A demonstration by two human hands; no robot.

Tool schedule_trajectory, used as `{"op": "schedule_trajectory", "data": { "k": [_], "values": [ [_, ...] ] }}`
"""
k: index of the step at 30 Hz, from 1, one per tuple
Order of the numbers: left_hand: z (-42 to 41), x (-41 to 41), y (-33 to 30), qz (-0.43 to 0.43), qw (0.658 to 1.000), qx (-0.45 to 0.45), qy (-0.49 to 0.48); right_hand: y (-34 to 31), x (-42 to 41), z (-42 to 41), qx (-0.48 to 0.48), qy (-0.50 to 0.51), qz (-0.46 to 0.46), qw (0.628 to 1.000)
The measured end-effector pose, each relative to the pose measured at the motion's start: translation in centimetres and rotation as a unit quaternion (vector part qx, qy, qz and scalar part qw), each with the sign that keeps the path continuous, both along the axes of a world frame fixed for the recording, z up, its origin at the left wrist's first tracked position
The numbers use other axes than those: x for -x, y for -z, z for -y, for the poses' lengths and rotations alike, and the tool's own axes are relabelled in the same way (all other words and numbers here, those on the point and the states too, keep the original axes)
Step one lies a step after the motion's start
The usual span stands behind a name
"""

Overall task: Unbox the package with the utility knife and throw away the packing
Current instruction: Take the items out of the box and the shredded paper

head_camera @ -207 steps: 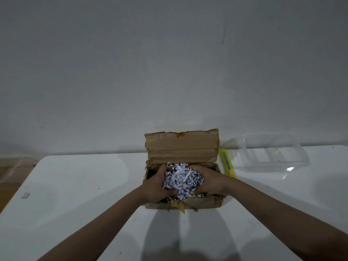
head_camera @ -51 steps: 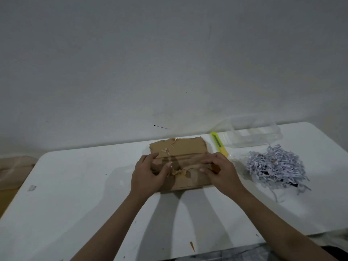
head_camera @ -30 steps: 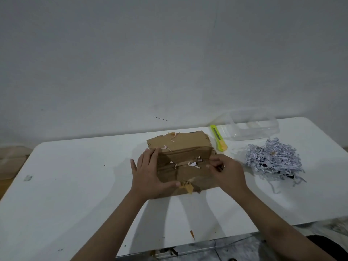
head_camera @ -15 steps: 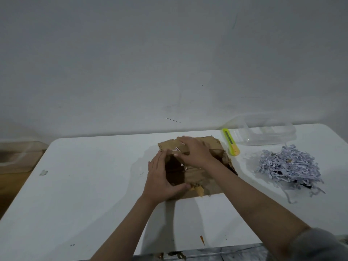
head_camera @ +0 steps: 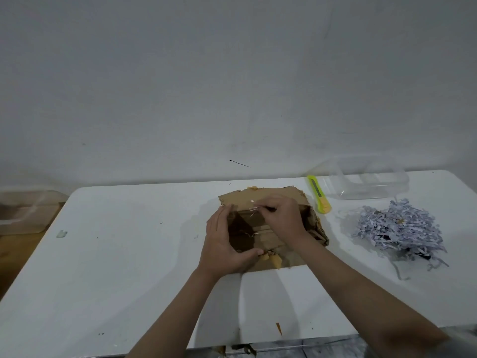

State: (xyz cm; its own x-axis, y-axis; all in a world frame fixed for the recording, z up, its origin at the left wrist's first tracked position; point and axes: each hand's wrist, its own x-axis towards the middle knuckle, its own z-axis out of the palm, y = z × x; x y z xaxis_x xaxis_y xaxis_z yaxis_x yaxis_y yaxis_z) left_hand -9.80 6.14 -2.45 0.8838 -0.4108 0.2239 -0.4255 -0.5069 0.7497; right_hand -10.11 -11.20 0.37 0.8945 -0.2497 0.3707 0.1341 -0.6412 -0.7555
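A worn brown cardboard box lies open on the white table, its dark inside showing a few stray paper shreds. My left hand grips the box's near-left edge, thumb along the front rim. My right hand reaches into the box at its far side, fingertips pinching a thin white paper shred. A heap of shredded white paper packing lies on the table to the right. The yellow-green utility knife lies just right of the box, untouched.
A clear plastic container stands at the back right by the wall. A small cardboard scrap lies near the table's front edge. A clear bin sits off the table's left side. The wall runs close behind the table.
The heap of packing went from the box to the table on the right. Over the last second my right hand moved into the box and pinched a loose shred; my left hand stayed on the left edge.
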Motion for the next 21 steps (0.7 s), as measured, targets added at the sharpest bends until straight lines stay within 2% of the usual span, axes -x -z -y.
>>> {"op": "schedule_trajectory", "data": {
  "k": [3,7,10,13,16,21],
  "values": [
    [-0.1,0.0,0.0,0.006,1.000,0.000,-0.001,-0.4,0.9,0.7,-0.012,-0.007,-0.017,1.000],
    [-0.1,-0.1,0.0,0.006,1.000,-0.005,0.006,-0.5,2.5,1.9,-0.016,-0.042,-0.142,0.989],
    [-0.3,-0.1,0.1,-0.001,1.000,-0.006,0.015,-0.4,3.4,2.9,0.001,0.036,-0.200,0.979],
    [-0.4,0.3,0.3,-0.023,0.999,0.003,0.027,-0.1,3.9,3.2,0.042,0.100,-0.291,0.951],
    [-0.8,0.6,0.6,-0.042,0.998,0.029,0.045,0.0,4.1,2.8,0.084,0.090,-0.365,0.923],
    [-1.9,1.2,1.1,-0.055,0.994,0.073,0.051,0.3,3.5,2.0,0.087,0.073,-0.409,0.905]
  ]
}}
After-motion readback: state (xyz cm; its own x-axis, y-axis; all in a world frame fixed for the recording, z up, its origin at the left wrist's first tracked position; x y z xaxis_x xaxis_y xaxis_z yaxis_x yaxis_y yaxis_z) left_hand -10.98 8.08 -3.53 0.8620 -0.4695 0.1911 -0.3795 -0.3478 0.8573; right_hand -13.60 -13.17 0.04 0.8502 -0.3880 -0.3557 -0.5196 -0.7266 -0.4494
